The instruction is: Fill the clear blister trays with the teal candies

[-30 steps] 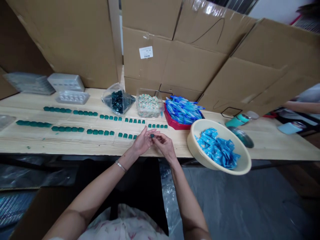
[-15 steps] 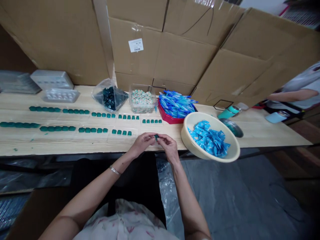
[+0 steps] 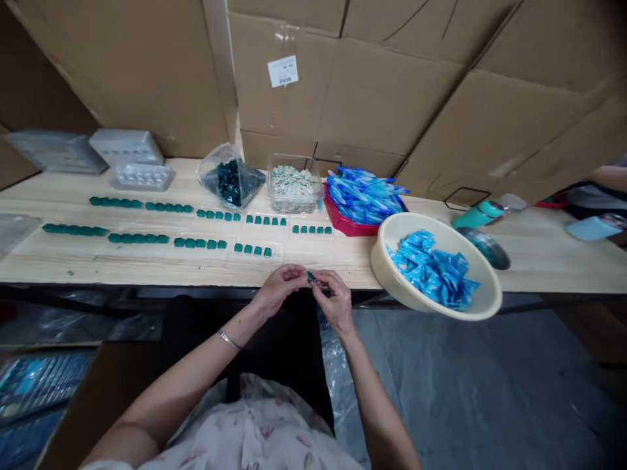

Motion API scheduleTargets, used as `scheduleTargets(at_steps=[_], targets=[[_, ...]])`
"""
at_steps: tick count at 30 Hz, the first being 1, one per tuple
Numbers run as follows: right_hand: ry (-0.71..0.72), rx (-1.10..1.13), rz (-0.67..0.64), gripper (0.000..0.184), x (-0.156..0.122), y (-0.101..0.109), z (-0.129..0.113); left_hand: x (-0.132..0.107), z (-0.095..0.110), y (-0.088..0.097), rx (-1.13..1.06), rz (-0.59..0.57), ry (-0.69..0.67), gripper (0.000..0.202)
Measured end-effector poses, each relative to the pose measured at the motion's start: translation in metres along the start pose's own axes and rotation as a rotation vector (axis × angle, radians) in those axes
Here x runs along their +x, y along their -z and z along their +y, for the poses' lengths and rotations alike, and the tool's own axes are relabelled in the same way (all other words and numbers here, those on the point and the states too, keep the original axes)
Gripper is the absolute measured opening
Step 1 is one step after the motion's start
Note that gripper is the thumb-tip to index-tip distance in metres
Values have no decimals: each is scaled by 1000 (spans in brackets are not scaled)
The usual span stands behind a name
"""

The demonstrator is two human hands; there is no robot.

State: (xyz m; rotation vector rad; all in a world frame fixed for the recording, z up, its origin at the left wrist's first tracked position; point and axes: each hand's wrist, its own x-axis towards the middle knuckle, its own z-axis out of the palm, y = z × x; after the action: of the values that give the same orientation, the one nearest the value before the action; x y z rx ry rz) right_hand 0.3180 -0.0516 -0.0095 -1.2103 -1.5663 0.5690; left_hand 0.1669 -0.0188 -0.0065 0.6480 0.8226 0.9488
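Above the table's front edge, my left hand [image 3: 281,287] and my right hand [image 3: 335,297] meet and pinch one small dark green piece [image 3: 310,277] between their fingertips. What exactly the piece is, I cannot make out. Just beyond the hands, a clear tray holds several green blocks [image 3: 253,250] in a row. More rows of similar green blocks [image 3: 199,243] stretch to the left in two lines. Behind them stand an open clear bag of dark green pieces [image 3: 229,184] and a clear box of small pale pieces [image 3: 294,181].
A red tray [image 3: 349,226] heaped with blue pens stands right of the box. A cream basin [image 3: 392,277] of blue packets overhangs the front edge. Farther right are a turquoise bottle [image 3: 479,213] and a metal bowl [image 3: 484,248]. Clear trays [image 3: 126,146] are stacked at the back left.
The view has shifted, so the table's things appear farther right. Both hands stay together on the small green piece, which has turned a little between the fingertips.
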Motion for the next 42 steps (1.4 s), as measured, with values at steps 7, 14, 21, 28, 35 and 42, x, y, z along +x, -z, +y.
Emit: scheduleTargets(at_steps=[7, 14, 21, 28, 35, 42], targets=[[-15, 87, -52, 14, 8, -1, -6, 0, 9, 3, -116, -177, 139, 26], [-40, 120, -50, 15, 16, -4, -5, 7, 14, 7, -170, -112, 45, 34], [-14, 159, -63, 14, 30, -14, -2, 13, 18, 10, -192, -58, -20, 36], [83, 38, -114, 16, 56, -21, 1, -7, 23, 42, 648, 201, -438, 20], [280, -88, -379, 18, 92, -51, 21, -15, 14, 76, 1324, 143, -841, 18], [348, -321, -548, 21, 99, -62, 17, -13, 12, 75, 1357, 148, -832, 16]])
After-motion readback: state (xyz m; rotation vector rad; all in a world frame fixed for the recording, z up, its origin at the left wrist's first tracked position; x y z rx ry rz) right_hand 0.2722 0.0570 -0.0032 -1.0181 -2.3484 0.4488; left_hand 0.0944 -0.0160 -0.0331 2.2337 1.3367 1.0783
